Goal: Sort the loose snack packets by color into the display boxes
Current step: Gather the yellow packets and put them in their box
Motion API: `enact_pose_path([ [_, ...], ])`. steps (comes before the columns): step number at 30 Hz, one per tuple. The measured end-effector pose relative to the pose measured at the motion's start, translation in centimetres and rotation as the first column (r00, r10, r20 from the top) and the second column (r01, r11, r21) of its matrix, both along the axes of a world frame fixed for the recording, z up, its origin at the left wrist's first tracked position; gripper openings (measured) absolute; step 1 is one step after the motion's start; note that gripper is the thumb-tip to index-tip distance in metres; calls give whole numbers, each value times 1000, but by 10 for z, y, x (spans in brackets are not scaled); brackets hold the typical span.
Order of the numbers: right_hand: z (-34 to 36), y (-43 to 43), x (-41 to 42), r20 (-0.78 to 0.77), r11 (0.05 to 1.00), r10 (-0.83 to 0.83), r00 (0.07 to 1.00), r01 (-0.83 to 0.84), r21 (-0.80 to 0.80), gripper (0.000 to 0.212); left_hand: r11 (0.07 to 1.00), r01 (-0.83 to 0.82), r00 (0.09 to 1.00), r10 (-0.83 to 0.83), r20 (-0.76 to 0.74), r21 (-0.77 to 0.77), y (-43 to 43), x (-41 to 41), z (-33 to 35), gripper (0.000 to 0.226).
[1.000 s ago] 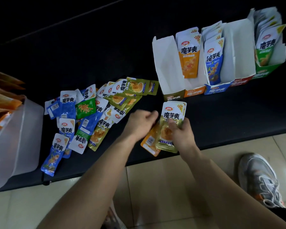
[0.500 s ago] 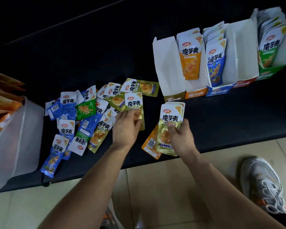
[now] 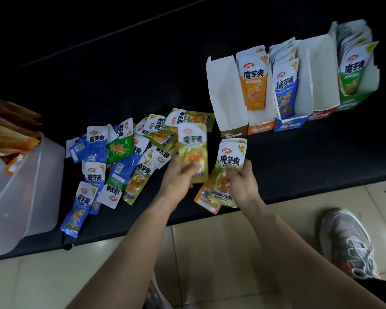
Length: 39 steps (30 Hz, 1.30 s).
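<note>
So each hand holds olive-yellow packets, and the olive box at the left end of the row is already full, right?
Not quite. The head view shows the olive box empty, only its white inner walls visible. The rest holds: the left hand grips one olive-yellow packet and the right hand holds a stack of them.

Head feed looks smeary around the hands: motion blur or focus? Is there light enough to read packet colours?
Head view: motion blur, only on the olive packet in the left hand; the packet stack in the right hand reads sharp. Head view: dim overall, the black table swallows detail, yet colours are readable; packets in the green box smear near the corner.
</note>
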State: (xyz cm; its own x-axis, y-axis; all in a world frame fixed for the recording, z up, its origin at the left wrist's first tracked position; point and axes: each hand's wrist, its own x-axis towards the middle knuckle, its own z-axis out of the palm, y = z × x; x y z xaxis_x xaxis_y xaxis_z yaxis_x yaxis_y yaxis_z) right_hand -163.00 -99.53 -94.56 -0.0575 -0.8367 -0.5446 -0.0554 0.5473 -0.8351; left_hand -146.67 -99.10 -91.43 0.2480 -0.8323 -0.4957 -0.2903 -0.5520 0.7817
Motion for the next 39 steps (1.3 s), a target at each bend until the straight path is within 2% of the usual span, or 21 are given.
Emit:
enact_pose_path([
  [3,1,-1,-1,107,994,-108,988,104,41,19,950,270,962,-272,-7,154,11,-23,-3,26],
  [6,4,-1,-5,74,998,-66,995,67,-18,29,875,443,853,-479,206,196,7,-38,-6,29],
  [8,2,-3,-9,4,998,-31,1000,31,-54,32,852,493,795,-523,307,177,-3,-37,-4,27],
  [10,-2,-6,-14,-12,998,-37,999,37,-58,31,911,396,854,-410,321,111,-23,-27,-2,20],
  [12,-6,-7,-19,-12,997,-54,998,53,-49,29,979,199,885,-197,422,41,-56,-10,-10,16],
  [14,-9,-6,-23,-9,997,-56,998,56,-50,28,999,14,867,-33,497,41,-94,5,-20,34],
  [17,-12,-6,-24,-4,998,-45,999,45,-51,28,987,-126,846,56,530,97,-131,4,-28,69],
  [18,-13,-6,-24,-8,998,-37,999,36,-53,27,984,-140,825,55,562,108,-137,0,-27,74],
  [22,-15,-6,-25,-58,998,0,998,-3,-63,26,983,-150,773,49,632,107,-139,-9,-25,71],
  [28,-12,-5,-27,-40,999,7,999,-9,-43,27,991,-5,805,-76,588,134,-87,9,-37,54],
  [31,-10,-3,-27,-19,999,6,1000,-7,-36,29,992,6,843,-74,533,128,-64,22,-41,45],
  [32,-10,-3,-26,-17,999,9,1000,-10,-34,29,989,-13,835,-69,546,144,-62,21,-42,49],
  [35,-8,-1,-27,-11,999,20,1000,-21,-37,26,972,-58,748,-109,654,229,-65,9,-40,80],
  [36,-8,-2,-27,-11,999,25,1000,-26,-39,26,969,-59,749,-115,652,238,-67,5,-39,82],
  [39,-5,-3,-25,-12,999,29,1000,-29,-38,26,987,-59,850,-31,527,153,-66,1,-32,66],
])
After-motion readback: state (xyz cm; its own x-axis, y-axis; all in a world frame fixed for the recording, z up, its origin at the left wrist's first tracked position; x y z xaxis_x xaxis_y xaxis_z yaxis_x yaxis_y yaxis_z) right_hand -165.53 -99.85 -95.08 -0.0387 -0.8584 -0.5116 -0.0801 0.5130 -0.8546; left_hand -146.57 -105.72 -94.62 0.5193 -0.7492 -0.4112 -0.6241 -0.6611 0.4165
